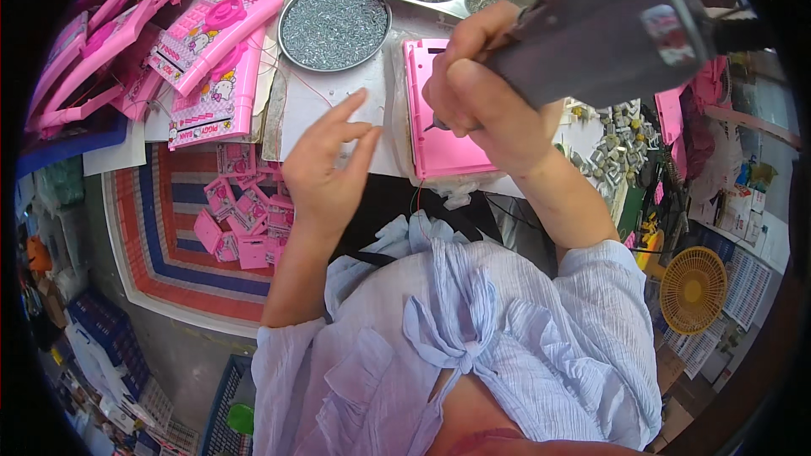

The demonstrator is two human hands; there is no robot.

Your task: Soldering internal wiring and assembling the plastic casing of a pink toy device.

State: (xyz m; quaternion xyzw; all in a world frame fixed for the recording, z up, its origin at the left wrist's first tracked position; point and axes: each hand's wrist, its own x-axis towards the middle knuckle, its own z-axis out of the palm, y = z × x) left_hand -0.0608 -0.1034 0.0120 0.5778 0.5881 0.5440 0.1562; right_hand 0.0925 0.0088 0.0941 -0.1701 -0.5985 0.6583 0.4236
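My right hand (494, 89) is wrapped round a dark grey electric screwdriver (600, 38), its body tilted up to the right. The thin bit points down at the left part of a pink plastic panel (456, 148), which lies on clear plastic wrap at the table's front edge. From this angle I cannot tell whether the bit touches the panel. To the left, my left hand (325, 169) hovers over the white worktop (308, 122), fingers apart, with nothing visible in them. Beyond it stands a round metal dish (384, 29) full of small screws.
Pink printed cases (215, 93) pile up at the left. Below them, smaller pink pieces (245, 215) lie on a striped sheet (169, 266). A metal tray (465, 4) holds fine metal parts at the back. Small silvery motors (617, 148) are heaped at the right, above a yellow basket (693, 290).
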